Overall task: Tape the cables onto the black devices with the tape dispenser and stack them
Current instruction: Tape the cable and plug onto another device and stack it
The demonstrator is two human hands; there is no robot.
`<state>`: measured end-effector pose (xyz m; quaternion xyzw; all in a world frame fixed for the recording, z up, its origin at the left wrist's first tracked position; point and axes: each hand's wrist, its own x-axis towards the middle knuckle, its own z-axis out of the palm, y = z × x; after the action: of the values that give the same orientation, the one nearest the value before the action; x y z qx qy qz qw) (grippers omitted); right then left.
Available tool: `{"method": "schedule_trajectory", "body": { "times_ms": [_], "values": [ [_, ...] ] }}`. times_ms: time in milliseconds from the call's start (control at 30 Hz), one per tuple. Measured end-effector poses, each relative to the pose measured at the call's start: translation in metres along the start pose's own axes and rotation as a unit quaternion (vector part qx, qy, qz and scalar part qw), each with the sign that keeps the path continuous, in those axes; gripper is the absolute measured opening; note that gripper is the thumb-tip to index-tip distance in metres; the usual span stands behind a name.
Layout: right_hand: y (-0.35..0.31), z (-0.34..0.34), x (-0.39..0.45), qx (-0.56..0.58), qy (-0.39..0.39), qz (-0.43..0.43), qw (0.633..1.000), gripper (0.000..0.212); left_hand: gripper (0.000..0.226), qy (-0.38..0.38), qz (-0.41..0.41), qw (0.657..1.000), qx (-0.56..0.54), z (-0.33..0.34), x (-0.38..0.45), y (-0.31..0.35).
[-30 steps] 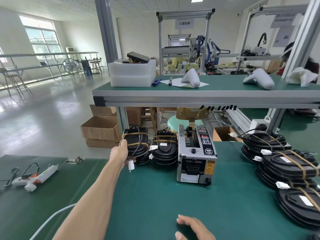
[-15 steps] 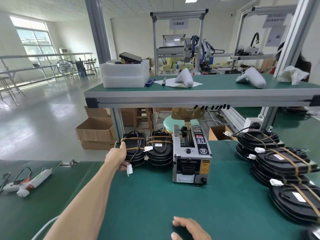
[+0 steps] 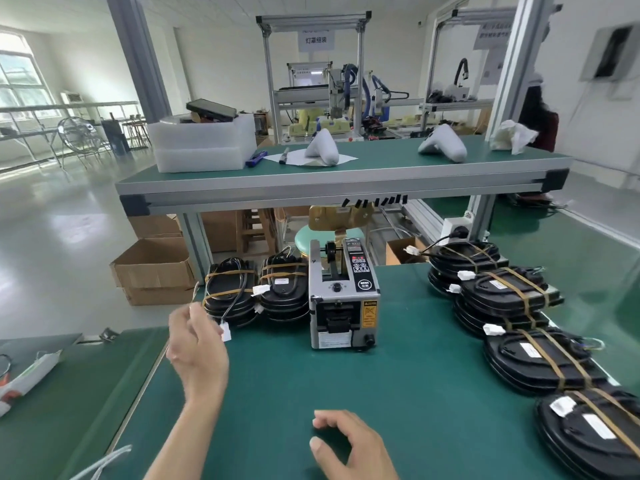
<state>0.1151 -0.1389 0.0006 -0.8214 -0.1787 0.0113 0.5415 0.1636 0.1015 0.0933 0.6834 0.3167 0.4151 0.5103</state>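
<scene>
- Left hand (image 3: pixel 195 344) is seen raised at about 9 o'clock of the mat (image 3: pixel 277 393), fingers loosely spread and nothing gripped; the white plug (image 3: pixel 225 331) of the cable (image 3: pixel 232 303) hangs just beside its fingertips.
- Right hand (image 3: pixel 349 445) is rested at 6 o'clock, fingers relaxed and lightly curled, nothing held.
- The left stack (image 3: pixel 230 297) of taped devices stands at 11 o'clock, just left of a second stack (image 3: pixel 282 292) and the dispenser (image 3: pixel 343 299).
- If the dangling plug were snagged by the hand, the top device could be dragged off its stack.
- The loose cable end, left untaped, could be caught under the next device stacked.
- The untaped pile (image 3: pixel 519 327) at 2 to 4 o'clock leans in an overlapped row; a careless pull could make it slide.
</scene>
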Motion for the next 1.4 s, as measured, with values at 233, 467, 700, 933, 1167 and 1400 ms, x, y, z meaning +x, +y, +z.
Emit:
{"method": "schedule_trajectory", "body": {
  "times_ms": [233, 467, 700, 933, 1167, 1400],
  "values": [
    [-0.012, -0.009, -0.007, -0.004, 0.000, 0.039, 0.999, 0.035, 0.017, -0.265, 0.011, 0.957, 0.115, -0.027, -0.084, -0.070],
    [-0.019, -0.016, -0.014, -0.008, -0.014, 0.016, 1.000, 0.033, 0.032, -0.250, 0.009, 0.962, 0.105, -0.037, -0.081, -0.093],
    [-0.014, -0.081, -0.048, 0.038, 0.111, 0.091, 0.989, 0.027, 0.021, -0.248, 0.013, 0.961, 0.121, -0.036, -0.082, -0.097],
    [0.030, -0.226, -0.097, 0.014, 0.543, 0.270, 0.795, 0.034, 0.021, -0.250, 0.008, 0.962, 0.111, -0.037, -0.087, -0.083],
    [0.049, -0.245, -0.098, 0.330, 0.446, 0.375, 0.742, 0.063, 0.022, -0.258, 0.002, 0.960, 0.106, -0.039, -0.091, -0.075],
    [0.042, -0.254, -0.070, 0.394, 0.441, 0.382, 0.710, 0.038, 0.024, -0.262, 0.005, 0.959, 0.109, -0.040, -0.092, -0.074]
  ]
}}
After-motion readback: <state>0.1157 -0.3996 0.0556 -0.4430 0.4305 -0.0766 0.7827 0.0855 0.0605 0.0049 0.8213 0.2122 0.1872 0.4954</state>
